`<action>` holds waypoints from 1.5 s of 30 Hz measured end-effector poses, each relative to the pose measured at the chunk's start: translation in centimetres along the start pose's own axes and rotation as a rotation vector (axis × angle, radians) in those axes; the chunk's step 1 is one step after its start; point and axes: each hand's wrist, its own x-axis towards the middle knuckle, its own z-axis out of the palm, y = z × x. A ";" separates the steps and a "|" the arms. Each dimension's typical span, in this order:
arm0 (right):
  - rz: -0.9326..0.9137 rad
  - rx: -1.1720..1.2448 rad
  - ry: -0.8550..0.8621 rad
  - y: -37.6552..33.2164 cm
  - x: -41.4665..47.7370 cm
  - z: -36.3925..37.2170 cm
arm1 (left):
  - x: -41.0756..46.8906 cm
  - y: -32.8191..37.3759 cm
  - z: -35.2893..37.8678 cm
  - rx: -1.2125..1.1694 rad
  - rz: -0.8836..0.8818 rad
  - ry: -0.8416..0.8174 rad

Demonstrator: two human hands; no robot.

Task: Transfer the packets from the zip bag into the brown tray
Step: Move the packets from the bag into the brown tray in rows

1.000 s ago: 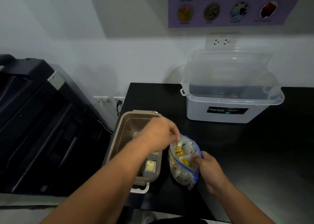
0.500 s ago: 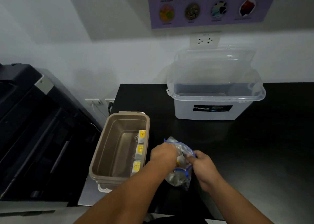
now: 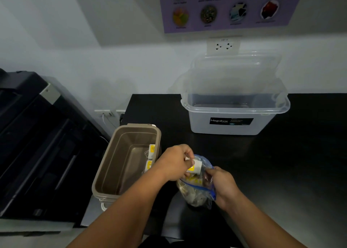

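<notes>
Packet (image 3: 195, 166): white with yellow mark, pinched by left hand (image 3: 174, 163) at bag mouth.
Zip bag (image 3: 197, 191): clear, blue seal, gripped by right hand (image 3: 223, 183).
Brown tray (image 3: 105, 172): lower centre-left, packets along right wall.

tray (image 3: 105, 169): brown, w/ white-yellow packets (image 3: 151, 150) inside;
zip bag (image 3: 199, 191): clear, blue seal;
held packet (image 3: 195, 166): white, yellow mark;
table (image 3: 281, 163): black;
poster (image 3: 225, 7): purple
</notes>
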 end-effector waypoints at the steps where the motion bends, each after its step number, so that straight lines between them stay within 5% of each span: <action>1: 0.001 -0.008 -0.002 0.0 0.0 0.2 | -0.4 0.2 -0.6 -0.060 0.000 -0.023; 8: -0.008 -0.046 0.002 -0.4 0.3 1.9 | -2.8 -0.8 -9.1 -0.085 0.140 0.172; 13: -0.016 -0.028 0.037 -0.1 0.6 3.2 | -2.9 -3.8 -13.2 -0.109 -0.025 0.362; 18: -0.012 -0.003 0.080 0.5 0.7 4.0 | 0.5 -7.8 -11.8 0.267 -0.232 0.328; 24: -0.007 0.037 0.112 1.1 0.4 4.6 | 4.5 -10.9 -9.3 0.535 -0.339 0.091; 33: -0.017 0.085 0.145 2.0 0.0 4.7 | 6.1 -12.4 -8.4 0.156 -0.391 0.232; 40: -0.029 0.120 0.139 2.6 0.2 5.0 | 6.0 -12.9 -8.6 0.125 -0.402 0.241; 45: -0.032 0.144 0.128 2.7 0.4 5.3 | 5.3 -12.1 -8.6 -0.196 -0.454 0.328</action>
